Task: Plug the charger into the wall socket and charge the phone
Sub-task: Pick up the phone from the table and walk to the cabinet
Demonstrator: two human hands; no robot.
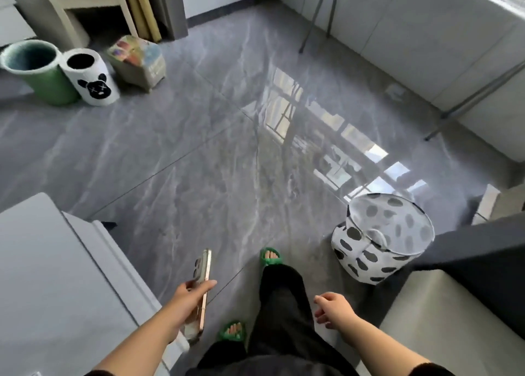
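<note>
My left hand (190, 299) grips a phone (202, 279) with a gold frame and a clear case, held edge-on and pointing away from me over the floor. My right hand (332, 307) hangs low on the right with its fingers loosely curled and nothing in it. No charger or cable shows anywhere. A white wall socket (395, 91) sits low on the light wall at the right, just above the floor. My legs in dark trousers and green slippers stand between my hands.
Glossy grey tiled floor (199, 148) stretches ahead. A spotted laundry basket (380, 242) stands at the right by a dark sofa arm (477, 262). A grey cabinet (42, 276) is at my left. Green bin (37, 71), panda bin (91, 77) and a small stool (136, 60) stand far left. Metal rack legs (315, 18) stand by the right wall.
</note>
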